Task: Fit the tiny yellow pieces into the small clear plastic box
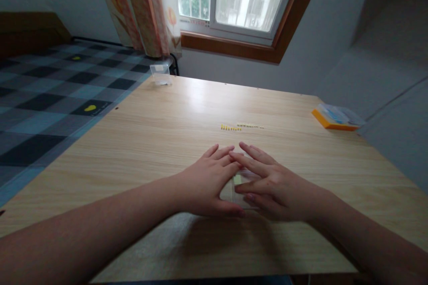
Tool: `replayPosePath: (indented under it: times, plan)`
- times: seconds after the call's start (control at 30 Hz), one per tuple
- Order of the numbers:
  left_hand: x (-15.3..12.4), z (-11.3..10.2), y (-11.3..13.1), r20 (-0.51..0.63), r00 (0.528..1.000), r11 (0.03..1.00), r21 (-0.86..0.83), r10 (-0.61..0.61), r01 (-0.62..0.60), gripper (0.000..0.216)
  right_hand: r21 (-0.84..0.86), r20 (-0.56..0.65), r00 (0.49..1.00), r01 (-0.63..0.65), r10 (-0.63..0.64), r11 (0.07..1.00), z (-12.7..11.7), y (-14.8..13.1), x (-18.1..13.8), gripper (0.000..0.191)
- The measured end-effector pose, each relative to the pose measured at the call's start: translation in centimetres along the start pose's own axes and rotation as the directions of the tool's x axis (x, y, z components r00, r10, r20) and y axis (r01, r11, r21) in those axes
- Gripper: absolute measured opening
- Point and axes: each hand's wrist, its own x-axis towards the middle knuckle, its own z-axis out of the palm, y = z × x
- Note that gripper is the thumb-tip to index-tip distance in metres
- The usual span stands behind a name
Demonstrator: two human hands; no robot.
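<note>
At six o'clock on table (160, 142): clear box (228, 193) beneath left hand (210, 182) at nine, right hand (279, 185) at three, both equally near; long axis hidden. Fingers spread across box, cannot tell whether clamped. Yellow bits (226, 128) toward twelve.

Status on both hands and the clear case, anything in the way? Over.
Left hand and right hand at clear case. Case partly hidden by them. Small yellow pieces beyond, not in the way.

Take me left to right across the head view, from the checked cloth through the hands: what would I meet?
Checked cloth → small clear container → left hand → right hand → orange-edged case.
</note>
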Motion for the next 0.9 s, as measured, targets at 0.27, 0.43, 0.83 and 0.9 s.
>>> replayPosePath:
  times: [0.27,0.43,0.83,0.9]
  plan:
    - [0.01,0.07,-0.12,0.001,1.0,1.0,0.007,0.006,-0.006,0.085,-0.019,0.0,1.0,0.013,-0.013,1.0,0.08,0.03,-0.01,0.029]
    - [0.0,0.23,-0.21,-0.002,1.0,1.0,0.0,0.013,-0.013,0.091,-0.002,0.009,1.0,0.016,-0.016,1.0,0.02,0.01,-0.01,0.029]
    - [-0.11,0.27,-0.34,-0.013,1.0,1.0,0.011,0.018,-0.018,0.087,0.017,-0.01,0.999,0.031,-0.031,0.999,-0.23,0.12,-0.14,0.03]
    - [-0.09,0.1,-0.2,-0.001,1.0,1.0,0.015,0.008,-0.008,0.087,0.017,-0.055,0.998,0.041,-0.04,0.999,-0.51,0.25,-0.27,0.031]
